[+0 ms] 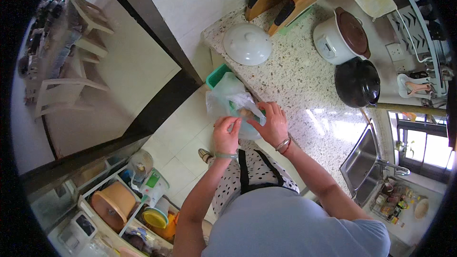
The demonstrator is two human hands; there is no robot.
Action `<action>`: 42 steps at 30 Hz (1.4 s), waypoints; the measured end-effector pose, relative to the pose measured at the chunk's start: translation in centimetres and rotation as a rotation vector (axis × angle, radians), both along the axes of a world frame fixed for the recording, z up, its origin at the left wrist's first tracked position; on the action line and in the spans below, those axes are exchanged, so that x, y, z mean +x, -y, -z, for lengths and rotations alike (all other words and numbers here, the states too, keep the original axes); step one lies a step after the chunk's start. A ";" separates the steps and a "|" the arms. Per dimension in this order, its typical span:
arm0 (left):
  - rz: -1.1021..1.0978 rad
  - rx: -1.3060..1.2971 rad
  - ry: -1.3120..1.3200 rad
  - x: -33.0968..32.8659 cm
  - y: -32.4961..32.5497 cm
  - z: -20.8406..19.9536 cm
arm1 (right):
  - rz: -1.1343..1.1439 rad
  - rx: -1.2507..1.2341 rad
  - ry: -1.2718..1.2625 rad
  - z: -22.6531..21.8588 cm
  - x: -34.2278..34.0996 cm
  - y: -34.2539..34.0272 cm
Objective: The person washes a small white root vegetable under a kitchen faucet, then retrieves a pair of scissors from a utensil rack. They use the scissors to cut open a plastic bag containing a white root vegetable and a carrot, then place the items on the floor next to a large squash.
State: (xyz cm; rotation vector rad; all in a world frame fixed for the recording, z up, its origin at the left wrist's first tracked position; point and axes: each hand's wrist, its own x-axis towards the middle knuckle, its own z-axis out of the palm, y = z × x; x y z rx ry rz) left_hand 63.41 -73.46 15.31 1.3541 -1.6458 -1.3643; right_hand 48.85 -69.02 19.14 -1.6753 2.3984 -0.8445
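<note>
A thin whitish plastic bag (234, 96) hangs over a green bin (217, 74) beside the counter's edge. Small brownish matter (245, 113) shows inside the bag. My left hand (225, 135) is over the bag's near side, its thumb and fingertips pinched together; what they hold, if anything, is too small to make out. To its right, my right hand (273, 124) is at the bag's edge beside the counter. Its thumb and forefinger are apart, and I see nothing gripped between them.
The speckled counter (290, 83) bears a white lid (247, 44), wooden cutting boards (285, 12), a white cooker (328, 43) and a black pot (357, 83). A steel sink (359, 154) lies to the right. A storage rack (121, 228) with containers stands at lower left.
</note>
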 end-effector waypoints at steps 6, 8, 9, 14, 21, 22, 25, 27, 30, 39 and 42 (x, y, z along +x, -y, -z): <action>0.435 -0.486 0.432 1.1 1.1 -1.0 | 0.112 0.130 0.286 1.8 -1.9 0.1; 0.563 -0.516 0.459 0.7 1.3 -3.4 | 0.160 0.074 0.314 1.8 -3.2 0.1; 0.615 -0.486 0.511 0.8 1.2 -3.4 | 0.143 0.024 0.358 1.8 -3.2 0.3; 0.838 -0.612 0.627 0.7 2.1 -1.5 | 0.119 0.024 0.529 0.1 -3.8 0.2; 0.623 -0.621 0.140 -5.9 2.0 -10.3 | 0.211 -0.173 1.097 -4.4 -7.8 -2.5; 0.678 -0.465 0.078 -7.1 2.3 -10.7 | 0.250 -0.252 1.114 -5.6 -9.4 -2.8; 0.802 -0.104 -0.021 -11.6 2.2 -13.4 | 0.392 -0.504 1.087 -9.6 -15.3 -4.3; 0.836 -0.316 -0.176 -15.2 1.0 -13.4 | 0.450 -0.706 1.024 -12.7 -20.2 -6.2; 0.943 0.001 -0.456 -20.1 -1.7 -15.5 | 0.486 -1.022 0.982 -15.6 -27.8 -10.3; 1.317 0.639 -0.689 -30.4 -5.6 -20.5 | 0.716 -1.131 0.692 -22.5 -36.8 -16.6; 1.311 0.615 -0.646 -31.6 -6.3 -21.8 | 0.733 -1.028 0.251 -26.8 -39.9 -17.1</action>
